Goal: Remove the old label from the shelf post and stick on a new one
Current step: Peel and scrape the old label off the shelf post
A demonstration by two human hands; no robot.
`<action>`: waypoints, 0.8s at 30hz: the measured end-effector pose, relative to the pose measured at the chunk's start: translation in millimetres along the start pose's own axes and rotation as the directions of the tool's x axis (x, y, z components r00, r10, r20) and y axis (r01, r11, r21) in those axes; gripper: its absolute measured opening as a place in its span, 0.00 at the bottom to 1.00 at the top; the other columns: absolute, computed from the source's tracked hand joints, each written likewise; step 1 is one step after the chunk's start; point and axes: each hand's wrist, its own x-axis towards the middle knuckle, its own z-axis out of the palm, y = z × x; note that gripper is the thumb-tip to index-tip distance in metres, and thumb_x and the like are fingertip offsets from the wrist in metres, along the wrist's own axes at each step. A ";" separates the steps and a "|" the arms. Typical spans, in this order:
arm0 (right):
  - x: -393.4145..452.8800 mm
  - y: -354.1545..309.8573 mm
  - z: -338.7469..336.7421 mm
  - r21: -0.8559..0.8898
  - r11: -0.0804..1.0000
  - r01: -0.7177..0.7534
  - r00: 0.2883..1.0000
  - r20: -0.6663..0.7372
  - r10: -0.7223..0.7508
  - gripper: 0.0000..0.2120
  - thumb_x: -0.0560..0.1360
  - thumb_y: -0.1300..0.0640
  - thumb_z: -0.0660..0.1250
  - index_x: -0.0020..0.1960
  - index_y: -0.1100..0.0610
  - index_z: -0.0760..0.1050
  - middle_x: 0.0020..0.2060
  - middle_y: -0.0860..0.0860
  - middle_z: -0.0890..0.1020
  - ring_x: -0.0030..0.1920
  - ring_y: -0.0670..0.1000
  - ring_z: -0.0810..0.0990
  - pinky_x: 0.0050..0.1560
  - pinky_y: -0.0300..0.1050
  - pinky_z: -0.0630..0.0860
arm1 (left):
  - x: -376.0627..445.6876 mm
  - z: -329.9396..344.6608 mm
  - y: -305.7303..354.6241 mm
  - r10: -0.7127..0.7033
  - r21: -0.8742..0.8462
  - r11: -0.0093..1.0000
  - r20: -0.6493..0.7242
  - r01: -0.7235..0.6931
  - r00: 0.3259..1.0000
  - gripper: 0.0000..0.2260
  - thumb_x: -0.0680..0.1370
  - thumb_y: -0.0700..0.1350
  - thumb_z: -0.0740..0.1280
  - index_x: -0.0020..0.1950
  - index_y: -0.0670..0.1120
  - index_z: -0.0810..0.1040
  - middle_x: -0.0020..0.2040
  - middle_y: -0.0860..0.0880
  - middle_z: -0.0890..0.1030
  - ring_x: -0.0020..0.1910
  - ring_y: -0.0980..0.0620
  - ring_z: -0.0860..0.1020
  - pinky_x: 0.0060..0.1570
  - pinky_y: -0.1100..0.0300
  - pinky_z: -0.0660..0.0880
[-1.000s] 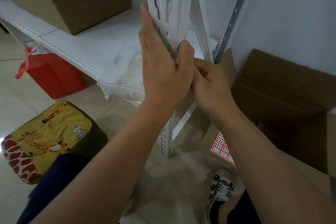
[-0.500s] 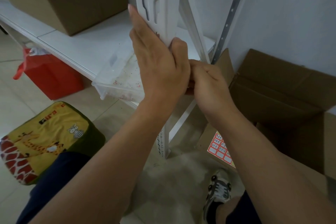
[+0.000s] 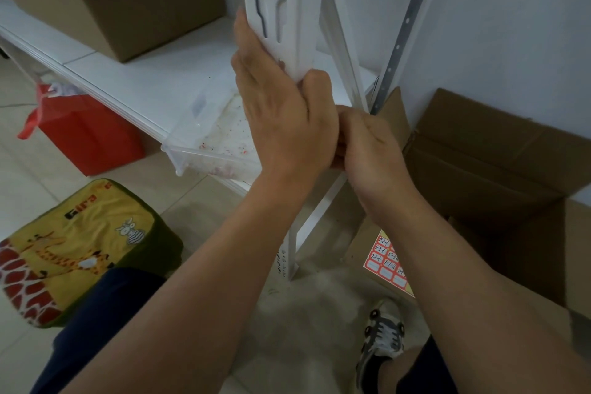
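I find the shelf post (image 3: 289,13) at twelve o'clock. Left hand (image 3: 281,112) clasps it, thumb wrapped round the edge. Right hand (image 3: 367,144), curled behind; its hold I cannot tell. Label hidden. Advise bracing firmly, peeling slowly.

Soft, even indoor light, a touch dim, no glare anywhere. Faint shadow pools on the floor (image 3: 287,313) below the left hand (image 3: 284,125). Wide-angle bend curves the edges; the near forearms blur slightly.
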 end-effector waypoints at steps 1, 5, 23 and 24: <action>0.8 -0.3 1.3 -0.011 1.000 0.028 0.999 -0.017 -0.028 0.17 0.84 0.59 0.51 0.49 0.52 0.79 0.33 0.39 0.83 0.37 0.36 0.82 0.35 0.28 0.76 | -0.2 -1.6 -2.3 0.014 -0.007 1.000 0.018 -0.014 1.000 0.33 0.75 0.39 0.60 0.77 0.34 0.52 0.58 0.66 0.57 0.58 0.80 0.60 0.55 0.82 0.58; 8.3 5.0 4.2 -0.235 0.931 0.279 0.923 -0.203 -0.327 0.11 0.81 0.57 0.62 0.61 0.56 0.76 0.47 0.40 0.80 0.47 0.38 0.82 0.47 0.35 0.80 | -3.4 -10.0 -6.2 0.058 -0.055 0.997 0.112 -0.052 0.992 0.33 0.75 0.35 0.60 0.77 0.32 0.49 0.62 0.65 0.54 0.60 0.81 0.57 0.57 0.83 0.57; 15.8 13.8 15.1 -0.428 0.721 0.544 0.686 -0.269 -0.677 0.07 0.79 0.63 0.64 0.54 0.63 0.79 0.45 0.51 0.83 0.46 0.45 0.81 0.47 0.37 0.79 | -6.3 -33.6 -12.0 0.265 0.115 0.948 0.236 -0.297 0.935 0.06 0.83 0.43 0.60 0.59 0.48 0.71 0.73 0.27 0.59 0.75 0.34 0.60 0.64 0.43 0.71; 14.2 13.4 16.8 -0.332 0.797 0.505 0.743 -0.302 -0.597 0.07 0.80 0.62 0.63 0.54 0.61 0.79 0.45 0.49 0.82 0.46 0.46 0.82 0.46 0.40 0.81 | -6.3 -36.6 -10.7 0.256 0.168 0.937 0.268 -0.307 0.929 0.07 0.84 0.45 0.59 0.58 0.46 0.74 0.74 0.28 0.58 0.76 0.35 0.60 0.63 0.42 0.73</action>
